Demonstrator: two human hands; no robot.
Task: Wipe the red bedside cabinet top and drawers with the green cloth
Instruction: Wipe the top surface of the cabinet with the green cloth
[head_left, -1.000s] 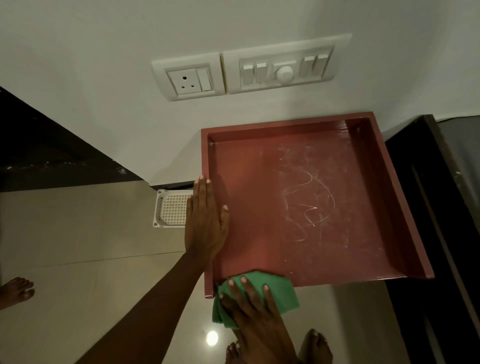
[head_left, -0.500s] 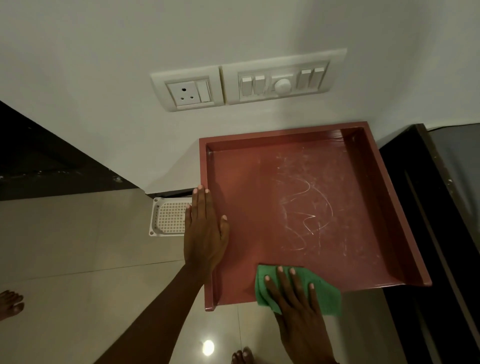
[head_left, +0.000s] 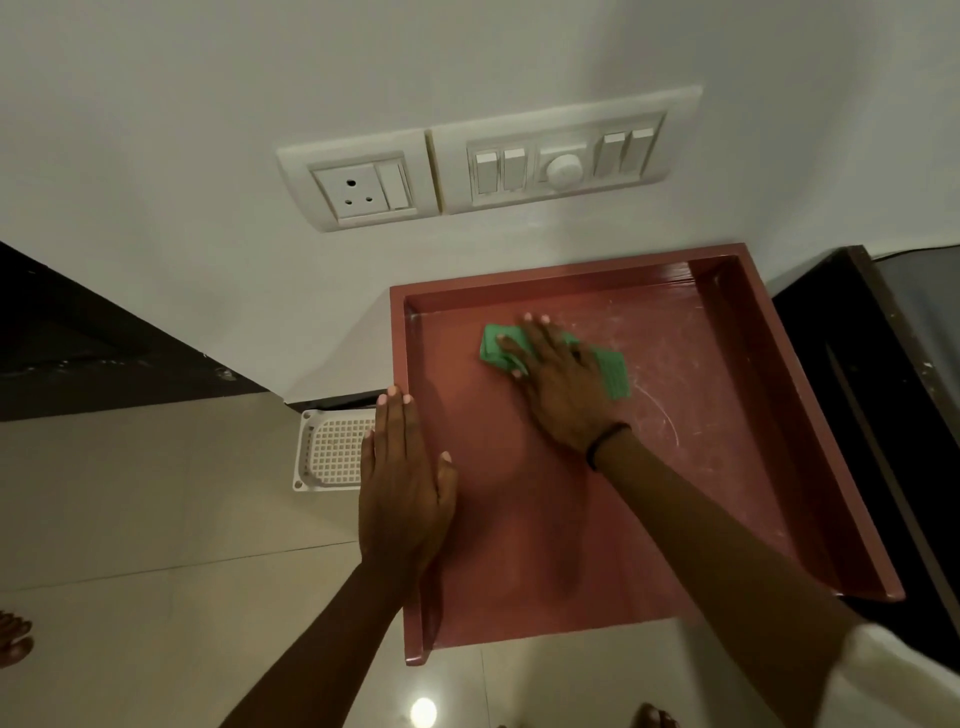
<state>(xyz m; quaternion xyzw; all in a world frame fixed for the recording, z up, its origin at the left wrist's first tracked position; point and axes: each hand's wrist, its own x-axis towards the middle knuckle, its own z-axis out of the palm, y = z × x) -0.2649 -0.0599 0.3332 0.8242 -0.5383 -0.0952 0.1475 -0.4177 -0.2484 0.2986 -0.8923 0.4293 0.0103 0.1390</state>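
On the red bedside cabinet top (head_left: 597, 519), toward its back left corner, the right hand (head_left: 563, 387) presses the folded green cloth (head_left: 613, 371) flat, fingers spread over it. The glossy, raised-rimmed surface shows pale chalky smears right of the cloth. The left hand (head_left: 402, 486) lies flat on the cabinet's left rim, fingers together, holding nothing.

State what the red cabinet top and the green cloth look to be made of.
Red cabinet top: probably painted or lacquered wood; its glossy raised rim reflects light, and the flat surface carries pale scratches. Green cloth: soft woven fabric, perhaps microfibre; it folds under the right hand.
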